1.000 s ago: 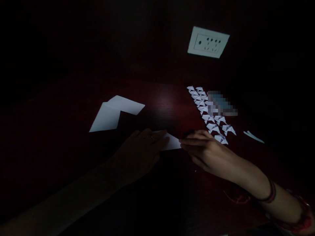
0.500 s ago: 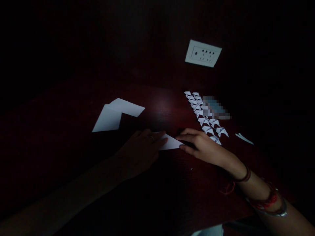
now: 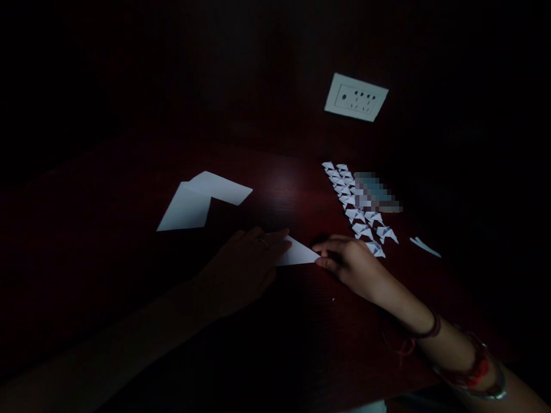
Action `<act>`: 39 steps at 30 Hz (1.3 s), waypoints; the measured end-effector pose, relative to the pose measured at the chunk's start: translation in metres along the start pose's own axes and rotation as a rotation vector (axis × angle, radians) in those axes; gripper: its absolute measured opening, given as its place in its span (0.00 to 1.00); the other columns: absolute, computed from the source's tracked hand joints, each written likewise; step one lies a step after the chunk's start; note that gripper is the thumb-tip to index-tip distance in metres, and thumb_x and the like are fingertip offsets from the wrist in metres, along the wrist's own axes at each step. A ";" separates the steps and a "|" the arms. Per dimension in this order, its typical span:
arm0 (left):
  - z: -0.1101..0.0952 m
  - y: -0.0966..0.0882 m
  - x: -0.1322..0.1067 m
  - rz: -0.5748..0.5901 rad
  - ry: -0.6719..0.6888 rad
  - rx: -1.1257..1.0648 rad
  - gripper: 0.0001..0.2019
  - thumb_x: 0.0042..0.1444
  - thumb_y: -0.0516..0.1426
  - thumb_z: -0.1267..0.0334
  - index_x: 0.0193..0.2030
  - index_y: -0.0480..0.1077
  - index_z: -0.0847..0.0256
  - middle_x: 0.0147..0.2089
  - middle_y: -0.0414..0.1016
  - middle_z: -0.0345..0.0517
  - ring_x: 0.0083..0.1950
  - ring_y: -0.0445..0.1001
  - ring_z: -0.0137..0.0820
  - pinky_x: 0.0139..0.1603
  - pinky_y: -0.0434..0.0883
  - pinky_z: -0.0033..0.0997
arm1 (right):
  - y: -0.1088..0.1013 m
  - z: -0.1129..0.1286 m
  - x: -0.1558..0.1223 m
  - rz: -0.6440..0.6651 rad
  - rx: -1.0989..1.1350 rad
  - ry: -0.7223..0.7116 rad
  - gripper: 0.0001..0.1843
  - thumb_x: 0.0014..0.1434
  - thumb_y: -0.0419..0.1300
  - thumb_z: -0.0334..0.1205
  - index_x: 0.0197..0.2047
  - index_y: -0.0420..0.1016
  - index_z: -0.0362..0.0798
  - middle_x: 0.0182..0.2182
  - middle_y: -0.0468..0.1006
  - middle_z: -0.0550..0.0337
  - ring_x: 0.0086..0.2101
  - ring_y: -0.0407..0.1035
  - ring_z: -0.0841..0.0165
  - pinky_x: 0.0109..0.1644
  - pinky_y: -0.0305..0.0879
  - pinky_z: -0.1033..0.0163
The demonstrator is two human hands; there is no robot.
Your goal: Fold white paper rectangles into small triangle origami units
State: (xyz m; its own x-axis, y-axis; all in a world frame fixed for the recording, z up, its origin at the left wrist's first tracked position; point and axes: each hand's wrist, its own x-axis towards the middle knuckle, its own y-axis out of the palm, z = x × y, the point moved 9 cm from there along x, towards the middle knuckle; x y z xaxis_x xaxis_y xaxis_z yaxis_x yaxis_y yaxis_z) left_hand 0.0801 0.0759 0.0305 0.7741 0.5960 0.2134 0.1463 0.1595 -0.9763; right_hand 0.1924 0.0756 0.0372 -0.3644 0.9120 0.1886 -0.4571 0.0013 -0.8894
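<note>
The scene is very dark. A small white paper piece point(image 3: 300, 253) lies on the dark red table point(image 3: 284, 183), folded to a point at its right end. My left hand point(image 3: 245, 267) lies flat on its left part, fingers stretched out. My right hand point(image 3: 348, 261) has its fingers pressed together, pinching the paper's pointed right tip. Right of my hands, several small folded white paper units point(image 3: 359, 209) lie in rows.
A larger white sheet point(image 3: 196, 201) lies at the left of the table. A white socket plate point(image 3: 356, 96) sits on the dark wall behind. A thin white paper scrap point(image 3: 425, 246) lies at the far right. A blurred patch covers something beside the folded units.
My right hand has drawn back toward me and its fingers have closed onto the paper's right tip. The view has shifted down slightly. My left hand has stayed on the paper.
</note>
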 end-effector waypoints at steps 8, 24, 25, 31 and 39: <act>-0.004 0.001 0.002 0.091 0.037 0.021 0.25 0.52 0.47 0.71 0.57 0.55 0.51 0.60 0.53 0.36 0.47 0.62 0.38 0.40 0.60 0.38 | 0.006 0.015 -0.010 0.013 -0.200 -0.120 0.14 0.56 0.49 0.28 0.43 0.70 0.45 0.34 0.69 0.55 0.34 0.63 0.69 0.39 0.59 0.63; -0.001 0.005 -0.002 0.018 0.025 0.014 0.24 0.52 0.46 0.70 0.57 0.54 0.55 0.60 0.53 0.39 0.49 0.60 0.37 0.43 0.60 0.36 | 0.016 0.032 -0.018 0.033 -0.617 -0.210 0.14 0.57 0.48 0.29 0.45 0.68 0.42 0.36 0.68 0.50 0.33 0.59 0.65 0.37 0.56 0.61; -0.001 0.006 -0.002 0.019 0.022 0.016 0.24 0.52 0.46 0.70 0.57 0.55 0.55 0.61 0.52 0.39 0.49 0.60 0.38 0.43 0.60 0.36 | 0.016 0.032 -0.018 0.036 -0.620 -0.204 0.14 0.57 0.48 0.29 0.45 0.68 0.42 0.36 0.68 0.50 0.33 0.59 0.65 0.37 0.57 0.61; -0.003 0.005 0.000 0.038 0.028 0.035 0.24 0.51 0.47 0.71 0.57 0.56 0.57 0.63 0.47 0.41 0.47 0.62 0.39 0.41 0.62 0.39 | 0.016 0.028 -0.017 0.065 -0.539 -0.158 0.15 0.57 0.47 0.28 0.45 0.68 0.41 0.37 0.68 0.49 0.36 0.61 0.64 0.40 0.60 0.59; -0.015 0.003 0.000 0.071 0.093 0.085 0.23 0.53 0.47 0.72 0.56 0.57 0.51 0.59 0.56 0.39 0.52 0.60 0.44 0.42 0.62 0.42 | 0.007 0.008 -0.011 0.018 -0.109 -0.126 0.14 0.54 0.50 0.27 0.41 0.72 0.45 0.33 0.70 0.56 0.33 0.66 0.71 0.37 0.63 0.67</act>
State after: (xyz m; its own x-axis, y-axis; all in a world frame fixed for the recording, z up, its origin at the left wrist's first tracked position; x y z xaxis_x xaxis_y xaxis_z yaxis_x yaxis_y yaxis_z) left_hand 0.0895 0.0644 0.0269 0.8348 0.5335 0.1362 0.0401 0.1879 -0.9814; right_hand 0.1869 0.0627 0.0326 -0.4737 0.8537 0.2164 -0.3613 0.0356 -0.9318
